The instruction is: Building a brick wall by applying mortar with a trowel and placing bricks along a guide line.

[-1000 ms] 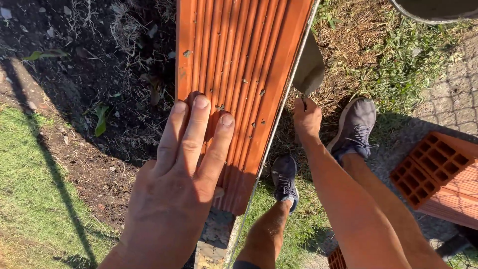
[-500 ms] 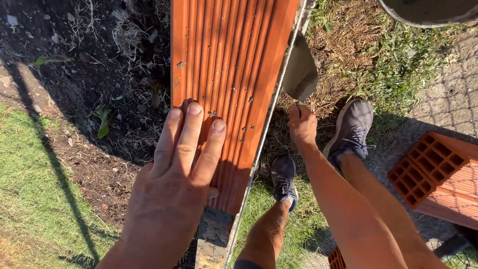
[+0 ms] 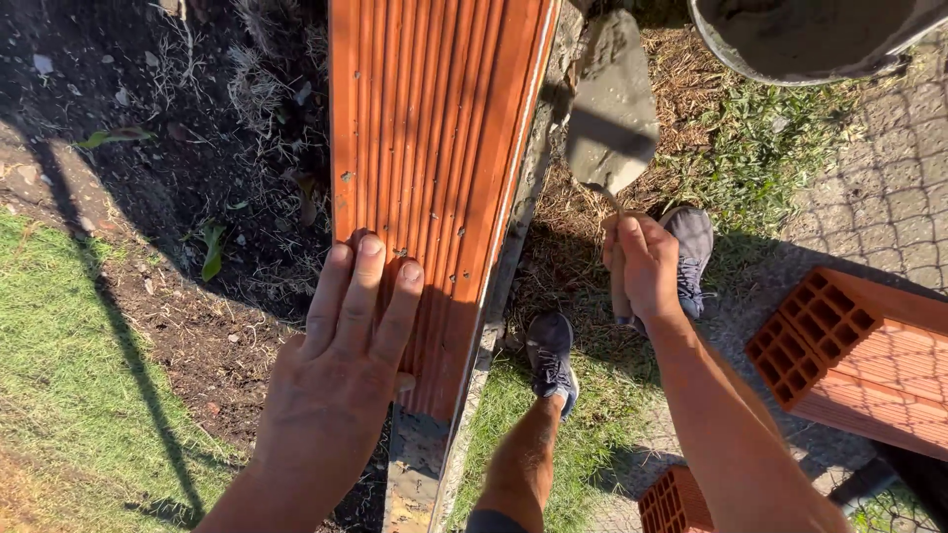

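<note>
My left hand (image 3: pixel 341 365) lies flat, fingers together, on the near end of a long ribbed orange clay brick (image 3: pixel 434 128) that tops a narrow wall. A white string line runs along the brick's right edge. My right hand (image 3: pixel 642 266) grips the handle of a trowel (image 3: pixel 612 109) whose grey, mortar-smeared blade points away from me, just right of the wall. My legs and grey shoes stand below, on grass beside the wall.
A bucket of grey mortar (image 3: pixel 820 35) sits at top right. A hollow orange brick (image 3: pixel 859 355) lies on the paving at right, another brick (image 3: pixel 676 498) near my leg. Dark soil and lawn (image 3: pixel 69 395) lie left of the wall.
My right hand has risen and brought the trowel blade fully into view beside the wall. My left hand stays flat on the brick, shifted slightly.
</note>
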